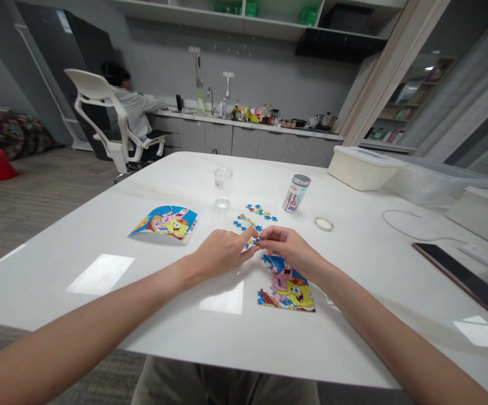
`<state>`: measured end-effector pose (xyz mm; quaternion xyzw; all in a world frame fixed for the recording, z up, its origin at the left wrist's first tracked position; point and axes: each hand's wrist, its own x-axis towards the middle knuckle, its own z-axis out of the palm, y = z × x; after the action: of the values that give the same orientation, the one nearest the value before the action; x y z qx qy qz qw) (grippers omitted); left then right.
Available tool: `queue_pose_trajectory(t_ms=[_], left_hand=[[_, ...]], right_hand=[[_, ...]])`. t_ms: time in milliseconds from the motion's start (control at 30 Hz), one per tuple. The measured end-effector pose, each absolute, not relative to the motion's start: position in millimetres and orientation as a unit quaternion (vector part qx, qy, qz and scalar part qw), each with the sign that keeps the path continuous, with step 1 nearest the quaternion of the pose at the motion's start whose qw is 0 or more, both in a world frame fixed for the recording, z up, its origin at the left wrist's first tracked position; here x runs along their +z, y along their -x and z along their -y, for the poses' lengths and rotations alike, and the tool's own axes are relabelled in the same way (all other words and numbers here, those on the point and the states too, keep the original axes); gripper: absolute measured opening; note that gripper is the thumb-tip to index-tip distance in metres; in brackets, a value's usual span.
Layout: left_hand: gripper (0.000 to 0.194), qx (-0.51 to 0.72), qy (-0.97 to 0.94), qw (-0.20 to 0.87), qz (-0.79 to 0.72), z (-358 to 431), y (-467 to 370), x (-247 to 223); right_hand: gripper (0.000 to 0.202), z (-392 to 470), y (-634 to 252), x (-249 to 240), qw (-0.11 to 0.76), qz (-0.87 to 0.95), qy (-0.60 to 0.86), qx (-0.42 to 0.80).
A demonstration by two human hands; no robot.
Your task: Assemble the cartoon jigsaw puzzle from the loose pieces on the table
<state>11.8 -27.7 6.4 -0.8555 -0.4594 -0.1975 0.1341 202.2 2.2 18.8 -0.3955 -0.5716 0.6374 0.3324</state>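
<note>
My left hand (227,247) and my right hand (291,247) meet just above the table, fingertips nearly touching. Both pinch at a small jigsaw puzzle piece (258,242), mostly covered by the fingers. Close below my right hand lies a partly joined jigsaw puzzle (288,287) with a yellow and a pink cartoon figure on blue; its left side is ragged. Loose puzzle pieces (261,211) are scattered just beyond my hands. Left of them rests a curled picture sheet (166,222) with the same cartoon scene.
Beyond the pieces stand a clear jar (223,188) and a silver-lidded canister (296,193), with a round lid (324,224) beside it. A phone (463,274), a white cable (416,236) and storage boxes (364,167) occupy the right. A person sits in a white chair (100,112) at the back left.
</note>
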Motion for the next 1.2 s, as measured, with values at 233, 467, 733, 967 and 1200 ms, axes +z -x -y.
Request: queue_pose_trajectory(t_ms=[233, 467, 733, 967, 1200], left_hand=[[0.028, -0.166, 0.865, 0.128, 0.456, 26.9, -9.9, 9.3], [0.027, -0.136, 0.857, 0.126, 0.481, 27.8, -9.8, 13.5], [0.028, -0.163, 0.816, 0.0, 0.555, 25.5, -9.8, 19.3], [0.023, -0.218, 0.722, -0.217, 0.619, 11.8, 0.9, 28.8], [0.023, -0.267, 0.654, -0.396, 0.587, -2.8, 18.1, 30.3]], right_hand=[[0.023, -6.0, -204.1, 13.9, 0.314, 0.586, 0.408, 0.625], [0.025, -2.4, -201.3, 16.7, 0.336, 0.563, 0.422, 0.626], [0.022, -4.9, -201.7, 16.3, 0.341, 0.555, 0.441, 0.618], [0.006, -12.1, -207.3, 4.1, 0.318, 0.736, 0.455, 0.388], [0.013, -10.1, -212.1, -0.3, 0.268, 0.854, 0.414, 0.168]])
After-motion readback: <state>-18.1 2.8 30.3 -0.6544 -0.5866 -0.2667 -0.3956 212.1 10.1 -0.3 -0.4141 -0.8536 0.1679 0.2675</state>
